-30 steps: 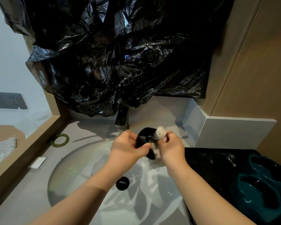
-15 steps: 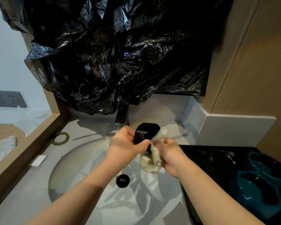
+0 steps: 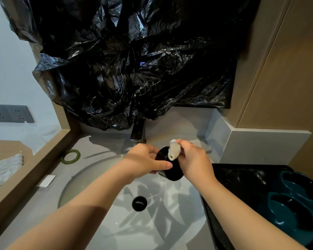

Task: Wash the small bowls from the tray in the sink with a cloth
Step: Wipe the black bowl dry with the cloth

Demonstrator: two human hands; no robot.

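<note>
Gripping black bowl (image 3: pixel 170 173) over sink (image 3: pixel 90 181): left hand (image 3: pixel 143 162); right hand (image 3: pixel 195 161) pinches cloth (image 3: pixel 173 149).

We're at a home-style bathroom vanity: a round white sink (image 3: pixel 90 179) set under a grey countertop (image 3: pixel 101 147), a black drain (image 3: pixel 139 203) at its middle and a tap (image 3: pixel 138 131) behind. Wall sockets (image 3: pixel 11 113) sit left, wood-tone cabinet panels (image 3: pixel 282 78) stand right, and crinkled black plastic sheeting (image 3: pixel 134 60) hangs above the tap.

Both forearms reach forward, left grip (image 3: pixel 145 161) curled round the bowl (image 3: pixel 171 173), right grip (image 3: pixel 195 160) pinching the cloth (image 3: pixel 173 150).
</note>
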